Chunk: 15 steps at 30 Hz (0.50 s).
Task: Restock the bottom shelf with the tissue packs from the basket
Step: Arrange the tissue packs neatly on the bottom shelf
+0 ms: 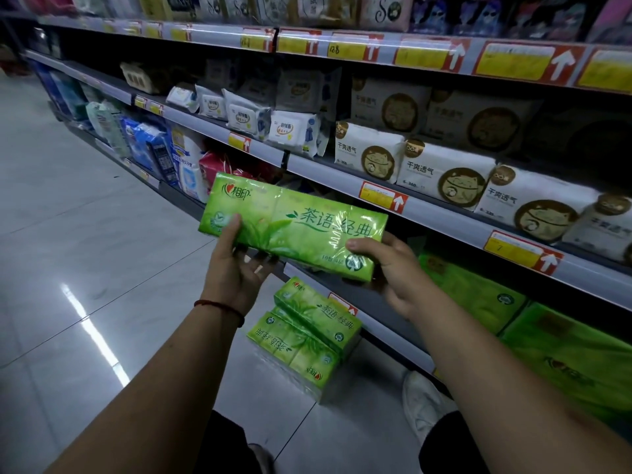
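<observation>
A long green tissue pack [294,224] is held in the air in front of the shelves, printed face toward me. My left hand [236,268] grips its left end, thumb on the front. My right hand [390,268] grips its right end, thumb on the lower front edge. Below them, a stack of matching green tissue packs [307,336] sits on the floor by the shelf base. More green packs [478,295] lie on the bottom shelf [376,309] at the right. No basket is in view.
The shelf above holds white packs with a cat print [444,172] and small white wipe packs [290,128]. Blue and white packs [154,148] fill the bottom shelf to the left. Glossy tiled floor [85,268] spreads left. My white shoe [424,401] is beside the shelf base.
</observation>
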{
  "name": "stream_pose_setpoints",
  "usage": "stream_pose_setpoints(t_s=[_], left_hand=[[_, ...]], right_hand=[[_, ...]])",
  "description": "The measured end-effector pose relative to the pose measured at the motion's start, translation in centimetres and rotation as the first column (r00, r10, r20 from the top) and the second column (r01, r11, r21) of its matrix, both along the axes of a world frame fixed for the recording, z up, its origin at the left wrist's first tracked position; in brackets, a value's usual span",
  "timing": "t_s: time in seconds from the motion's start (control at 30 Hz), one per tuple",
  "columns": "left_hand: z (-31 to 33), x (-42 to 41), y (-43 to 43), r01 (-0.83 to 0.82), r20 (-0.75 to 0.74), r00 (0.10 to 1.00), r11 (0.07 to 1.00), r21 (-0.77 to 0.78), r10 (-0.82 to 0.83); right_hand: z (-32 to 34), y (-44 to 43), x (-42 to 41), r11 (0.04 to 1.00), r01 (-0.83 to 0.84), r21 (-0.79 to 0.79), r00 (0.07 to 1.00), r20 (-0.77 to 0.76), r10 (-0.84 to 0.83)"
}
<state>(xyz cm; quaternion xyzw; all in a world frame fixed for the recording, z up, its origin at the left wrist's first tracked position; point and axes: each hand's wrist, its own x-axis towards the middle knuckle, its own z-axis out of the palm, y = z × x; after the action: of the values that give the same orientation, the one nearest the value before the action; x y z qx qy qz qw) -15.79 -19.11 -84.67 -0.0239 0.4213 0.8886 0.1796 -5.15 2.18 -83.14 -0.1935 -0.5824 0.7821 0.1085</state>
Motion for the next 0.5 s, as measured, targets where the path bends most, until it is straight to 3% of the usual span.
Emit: stream_pose_setpoints(t_s=[0.1, 0.2, 0.37, 0.5], left_hand=[[0.0, -1.1, -1.6, -0.037, 0.065, 0.997, 0.999, -0.032, 0.039], [-0.2, -1.5, -2.4, 0.081, 0.096, 0.993, 0.99, -0.117, -0.07], [-0.2, -1.4, -2.7, 0.118, 0.097, 0.989, 0.989, -0.086, -0.109], [-0.3, -1.2, -3.3, 0.312, 0.087, 0.95, 0.917, -0.247, -0.3]], right_hand=[[0.1, 1.1, -0.3, 1.0, 0.013, 0.017, 1.0, 0.017, -0.013], [-0.1, 1.6, -0.4, 0.996, 0.082, -0.016, 0.995, 0.051, -0.081], [-0.5, 1.4, -0.5, 0.964, 0.132, -0.23, 0.991, 0.031, -0.128], [-0.7, 1.4, -0.3, 0.959, 0.212, -0.189, 0.977, 0.032, -0.21]])
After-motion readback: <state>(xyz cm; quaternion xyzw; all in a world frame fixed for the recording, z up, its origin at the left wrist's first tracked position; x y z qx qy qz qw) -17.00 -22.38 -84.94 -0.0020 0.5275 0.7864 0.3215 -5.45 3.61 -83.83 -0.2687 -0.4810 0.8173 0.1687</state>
